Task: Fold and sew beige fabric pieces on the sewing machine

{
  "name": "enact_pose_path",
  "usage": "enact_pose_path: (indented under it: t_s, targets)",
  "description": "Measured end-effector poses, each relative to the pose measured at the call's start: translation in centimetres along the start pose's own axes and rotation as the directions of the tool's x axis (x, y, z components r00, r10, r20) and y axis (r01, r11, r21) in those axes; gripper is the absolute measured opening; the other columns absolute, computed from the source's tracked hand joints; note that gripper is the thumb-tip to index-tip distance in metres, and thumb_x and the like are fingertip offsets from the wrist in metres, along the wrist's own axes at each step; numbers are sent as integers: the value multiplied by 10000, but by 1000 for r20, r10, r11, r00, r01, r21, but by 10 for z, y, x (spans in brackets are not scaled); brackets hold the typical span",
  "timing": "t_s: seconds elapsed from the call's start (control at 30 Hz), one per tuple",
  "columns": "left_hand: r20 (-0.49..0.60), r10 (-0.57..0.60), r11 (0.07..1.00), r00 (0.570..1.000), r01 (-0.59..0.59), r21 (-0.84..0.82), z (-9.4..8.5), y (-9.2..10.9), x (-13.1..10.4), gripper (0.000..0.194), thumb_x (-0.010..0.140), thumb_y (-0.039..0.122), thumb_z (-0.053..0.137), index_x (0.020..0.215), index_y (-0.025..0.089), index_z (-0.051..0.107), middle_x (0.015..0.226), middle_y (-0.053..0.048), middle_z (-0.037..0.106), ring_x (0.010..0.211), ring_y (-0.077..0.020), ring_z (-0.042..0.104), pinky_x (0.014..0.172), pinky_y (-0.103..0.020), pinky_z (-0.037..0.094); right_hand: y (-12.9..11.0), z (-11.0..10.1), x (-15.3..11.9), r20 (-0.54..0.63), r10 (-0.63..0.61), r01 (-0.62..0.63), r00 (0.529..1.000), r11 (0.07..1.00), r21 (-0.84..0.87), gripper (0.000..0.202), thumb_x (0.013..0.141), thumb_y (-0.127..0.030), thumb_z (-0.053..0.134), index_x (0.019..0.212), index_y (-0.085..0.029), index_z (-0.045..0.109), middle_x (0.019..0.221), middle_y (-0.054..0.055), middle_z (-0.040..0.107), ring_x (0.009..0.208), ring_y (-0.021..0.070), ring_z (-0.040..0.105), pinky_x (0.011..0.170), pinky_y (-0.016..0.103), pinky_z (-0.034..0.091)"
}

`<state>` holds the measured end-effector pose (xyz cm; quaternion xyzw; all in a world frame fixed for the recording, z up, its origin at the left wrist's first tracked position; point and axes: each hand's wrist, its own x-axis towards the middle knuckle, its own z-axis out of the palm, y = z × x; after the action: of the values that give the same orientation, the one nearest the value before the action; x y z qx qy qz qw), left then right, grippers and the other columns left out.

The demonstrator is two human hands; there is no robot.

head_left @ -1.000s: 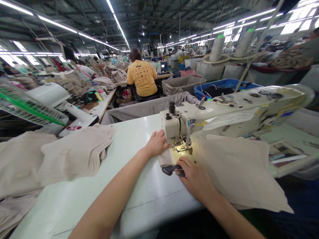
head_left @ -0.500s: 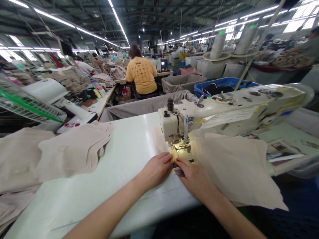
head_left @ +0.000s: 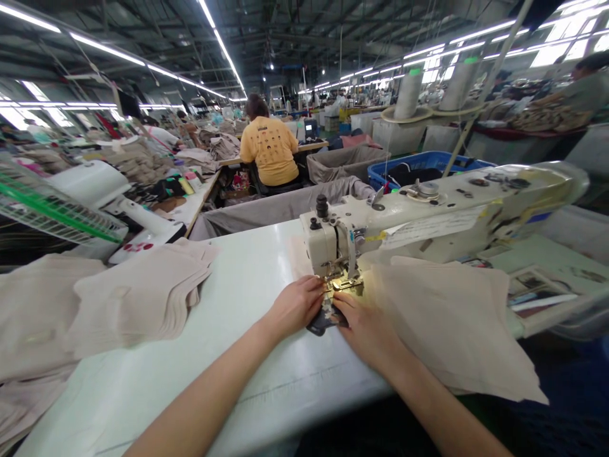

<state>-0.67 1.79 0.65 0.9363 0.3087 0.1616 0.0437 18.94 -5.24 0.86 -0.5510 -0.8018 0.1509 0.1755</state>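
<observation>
A white sewing machine (head_left: 328, 244) stands before me, its lamp lighting the presser foot (head_left: 346, 284). My left hand (head_left: 295, 306) is closed at the left of the foot, fingers bent together on the near edge of a beige fabric piece (head_left: 297, 249), partly hidden behind hand and machine. Close in front of the foot, my right hand (head_left: 368, 327) is also closed, its fingertips pressed down on the work. Between the hands shows a dark, worn-looking flat piece (head_left: 326, 319); whether it is cloth or machine plate I cannot tell. Beige fabric panels (head_left: 438, 324) lie right of the needle.
Stacked beige panels (head_left: 137, 295) lie on the left of the white table (head_left: 238, 266), near a fan (head_left: 90, 190). Beyond are a grey cloth-lined bin (head_left: 276, 206), a blue basket (head_left: 375, 171), thread cones (head_left: 408, 95) and a seated person in a yellow shirt (head_left: 271, 149).
Both hands have moved slightly forward toward the presser foot and a little apart at the near side. More of the dark flat piece between them now shows.
</observation>
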Motion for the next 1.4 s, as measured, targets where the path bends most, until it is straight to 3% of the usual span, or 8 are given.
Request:
enact_pose_path:
  t_s: [0.17,0.77,1.4]
  targets:
    - [-35,-24,1000,999,24,2,3,3,-5,335,1019,211,399,1269,141,609,1297,-138,646,1230,-251,594,1065,-421,524,-4,6,-13,1,46,-46,999,996,-74,338,953,-181,538,1272,-195,647,1435,94,598,947,232,741,813,350,593]
    - [-114,-29,999,993,27,-18,10,-3,-10,338,990,197,450,1283,167,616,1289,-137,660,1238,-252,607,1054,-443,535,-1,17,-15,-41,62,-65,997,995,-78,343,964,-179,518,1283,-179,641,1451,69,590,1013,239,728,855,361,598]
    - [-85,-32,999,996,32,0,8,-4,-7,307,1000,193,438,1236,162,631,1241,-140,653,1189,-262,614,1023,-442,549,-3,18,-14,-32,75,-78,997,991,-112,365,961,-194,512,1304,-189,637,1460,70,582,945,232,740,814,358,598]
